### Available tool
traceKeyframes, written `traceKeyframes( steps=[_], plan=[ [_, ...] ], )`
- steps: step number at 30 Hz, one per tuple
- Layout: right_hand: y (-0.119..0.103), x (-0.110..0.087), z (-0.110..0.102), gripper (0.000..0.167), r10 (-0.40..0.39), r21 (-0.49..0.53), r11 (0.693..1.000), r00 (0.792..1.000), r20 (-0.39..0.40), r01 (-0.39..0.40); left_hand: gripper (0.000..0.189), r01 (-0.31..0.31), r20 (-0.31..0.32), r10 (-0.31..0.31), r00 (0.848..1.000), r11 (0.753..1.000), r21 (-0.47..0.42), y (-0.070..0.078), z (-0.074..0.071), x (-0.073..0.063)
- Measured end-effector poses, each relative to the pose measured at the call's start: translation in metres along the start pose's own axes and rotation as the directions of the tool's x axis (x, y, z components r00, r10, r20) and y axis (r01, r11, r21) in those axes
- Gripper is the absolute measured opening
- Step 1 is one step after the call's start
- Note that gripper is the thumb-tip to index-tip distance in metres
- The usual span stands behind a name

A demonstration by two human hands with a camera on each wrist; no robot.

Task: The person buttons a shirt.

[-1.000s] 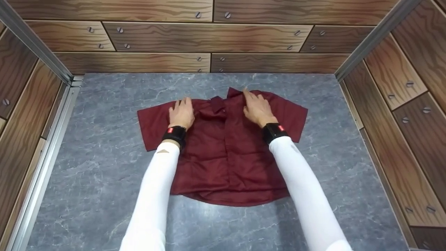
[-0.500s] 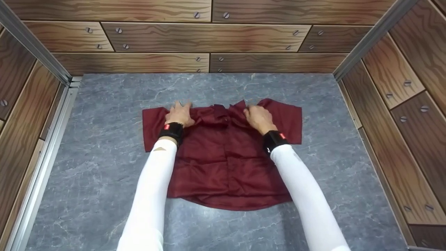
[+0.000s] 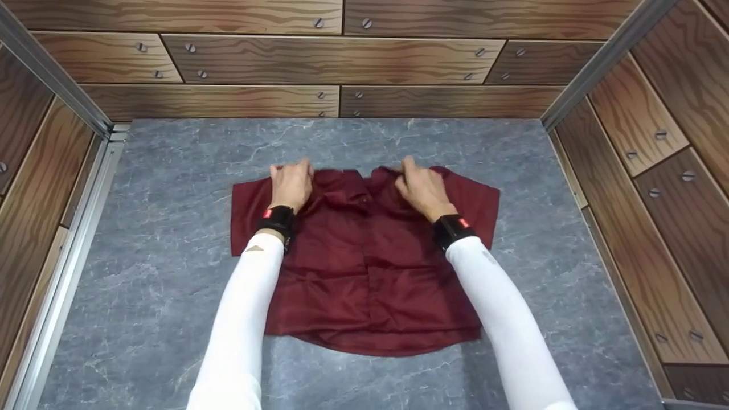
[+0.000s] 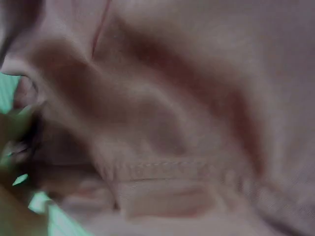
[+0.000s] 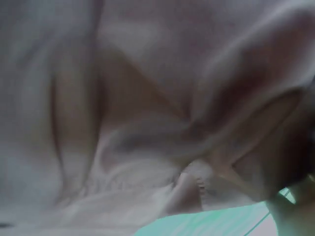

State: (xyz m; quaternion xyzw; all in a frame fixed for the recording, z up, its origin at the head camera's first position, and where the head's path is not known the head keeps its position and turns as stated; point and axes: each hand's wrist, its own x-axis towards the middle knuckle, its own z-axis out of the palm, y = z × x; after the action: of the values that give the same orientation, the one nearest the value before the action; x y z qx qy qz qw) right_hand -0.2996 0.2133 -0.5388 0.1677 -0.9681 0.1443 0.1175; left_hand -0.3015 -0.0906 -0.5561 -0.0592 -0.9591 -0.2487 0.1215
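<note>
A dark red short-sleeved shirt (image 3: 330,256) lies spread out front side up, its collar (image 3: 354,185) at the far end and its curved hem toward me. At the left shoulder edge my left hand (image 3: 291,183) grips the cloth with bent fingers. My right hand (image 3: 422,189) pinches the other shoulder, beside the collar. Creased cloth of the shirt (image 4: 147,113) fills most of the left wrist view, with part of the left hand (image 4: 17,201) at its left edge. Wrinkled shirt fabric (image 5: 133,118) likewise covers the right wrist view. The fingertips are mostly hidden.
The shirt rests on a grey marbled tabletop (image 3: 165,319). Wood-patterned panels rise at the back (image 3: 336,60), left and right, with a metal rail (image 3: 74,262) along the left edge. Tabletop surface shows on all sides of the shirt.
The shirt has shifted toward me, its hem now lower in the head view. Both hands have gone from lying flatter on the shoulders to gripping the cloth there.
</note>
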Motion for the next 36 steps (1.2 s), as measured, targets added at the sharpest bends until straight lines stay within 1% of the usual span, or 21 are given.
traceKeyframes(
  steps=[1, 3, 4, 5, 6, 8, 10, 11, 13, 15, 17, 19, 20, 22, 24, 25, 26, 27, 32, 33, 36],
  plan=[
    [0.001, 0.001, -0.001, 0.017, 0.001, -0.009, 1.000, 0.996, -0.086, -0.002, 0.010, -0.016, -0.085, 0.013, 0.996, 0.999, -0.039, 0.000, -0.001, 0.001],
    [0.002, 0.003, -0.005, 0.016, -0.012, -0.029, 1.000, 0.974, -0.224, 0.006, 0.012, -0.037, -0.223, 0.014, 0.975, 0.994, -0.099, 0.001, -0.004, 0.002],
    [0.003, 0.004, -0.008, 0.016, -0.026, -0.032, 0.999, 0.966, -0.257, 0.018, 0.012, -0.036, -0.265, 0.003, 0.964, 0.992, -0.120, 0.001, -0.006, 0.003],
    [0.004, 0.005, -0.010, 0.018, -0.044, -0.031, 0.999, 0.967, -0.253, 0.038, 0.012, -0.022, -0.280, -0.015, 0.960, 0.992, -0.128, 0.001, -0.008, 0.004],
    [0.005, 0.006, -0.011, 0.019, -0.069, -0.032, 0.997, 0.974, -0.214, 0.064, 0.012, 0.005, -0.267, -0.038, 0.963, 0.993, -0.120, 0.001, -0.010, 0.004],
    [0.007, 0.004, -0.012, 0.023, -0.112, -0.015, 0.994, 0.992, -0.052, 0.111, 0.016, 0.082, -0.168, -0.091, 0.982, 0.995, -0.061, 0.000, -0.011, 0.003],
    [0.010, 0.001, -0.010, 0.028, -0.138, 0.037, 0.990, 0.982, 0.130, 0.134, 0.024, 0.136, -0.036, -0.135, 0.990, 0.990, 0.024, -0.001, -0.009, -0.001],
    [0.011, -0.001, -0.008, 0.030, -0.138, 0.062, 0.990, 0.973, 0.187, 0.128, 0.028, 0.143, 0.020, -0.144, 0.989, 0.988, 0.067, -0.002, -0.007, -0.004],
    [0.015, -0.005, -0.005, 0.033, -0.103, 0.086, 0.993, 0.971, 0.214, 0.087, 0.032, 0.110, 0.079, -0.118, 0.990, 0.989, 0.100, -0.001, -0.001, -0.010],
    [0.020, -0.008, -0.004, 0.034, -0.041, 0.087, 0.996, 0.986, 0.163, 0.027, 0.029, 0.031, 0.089, -0.040, 0.995, 0.995, 0.091, 0.001, 0.005, -0.015],
    [0.025, -0.011, -0.004, 0.037, 0.046, 0.057, 0.997, 0.989, 0.143, -0.054, 0.027, -0.058, 0.096, 0.049, 0.994, 0.995, 0.086, 0.005, 0.010, -0.021],
    [0.030, -0.015, -0.005, 0.046, 0.137, 0.005, 0.990, 0.966, 0.217, -0.142, 0.031, -0.104, 0.137, 0.089, 0.987, 0.990, 0.101, 0.008, 0.012, -0.028],
    [0.033, -0.018, -0.006, 0.053, 0.179, -0.025, 0.983, 0.943, 0.281, -0.180, 0.036, -0.101, 0.168, 0.081, 0.982, 0.988, 0.118, 0.008, 0.013, -0.031],
    [0.040, -0.025, -0.006, 0.067, 0.262, -0.089, 0.965, 0.868, 0.422, -0.247, 0.050, -0.053, 0.238, 0.015, 0.971, 0.987, 0.152, 0.005, 0.012, -0.036],
    [0.047, -0.032, -0.004, 0.077, 0.312, -0.127, 0.949, 0.798, 0.516, -0.289, 0.063, 0.006, 0.307, -0.059, 0.950, 0.985, 0.173, -0.002, 0.010, -0.039],
    [0.050, -0.034, -0.003, 0.080, 0.325, -0.136, 0.944, 0.777, 0.540, -0.300, 0.068, 0.027, 0.333, -0.084, 0.939, 0.984, 0.174, -0.007, 0.009, -0.039],
    [0.053, -0.036, -0.002, 0.082, 0.334, -0.138, 0.940, 0.764, 0.551, -0.312, 0.071, 0.043, 0.347, -0.099, 0.933, 0.985, 0.167, -0.012, 0.008, -0.040],
    [0.055, -0.037, -0.002, 0.083, 0.338, -0.127, 0.938, 0.765, 0.547, -0.324, 0.073, 0.057, 0.345, -0.106, 0.933, 0.987, 0.148, -0.018, 0.007, -0.040],
    [0.066, -0.042, -0.011, 0.081, 0.352, -0.044, 0.925, 0.807, 0.474, -0.378, 0.078, 0.143, 0.253, -0.160, 0.954, 0.986, 0.082, -0.044, -0.002, -0.046],
    [0.068, -0.046, -0.014, 0.081, 0.357, -0.043, 0.922, 0.806, 0.472, -0.384, 0.079, 0.166, 0.255, -0.182, 0.950, 0.983, 0.081, -0.050, -0.006, -0.049],
    [0.079, -0.063, -0.025, 0.085, 0.366, -0.077, 0.921, 0.777, 0.512, -0.383, 0.084, 0.187, 0.334, -0.223, 0.916, 0.973, 0.136, -0.069, -0.019, -0.060]
  ],
)
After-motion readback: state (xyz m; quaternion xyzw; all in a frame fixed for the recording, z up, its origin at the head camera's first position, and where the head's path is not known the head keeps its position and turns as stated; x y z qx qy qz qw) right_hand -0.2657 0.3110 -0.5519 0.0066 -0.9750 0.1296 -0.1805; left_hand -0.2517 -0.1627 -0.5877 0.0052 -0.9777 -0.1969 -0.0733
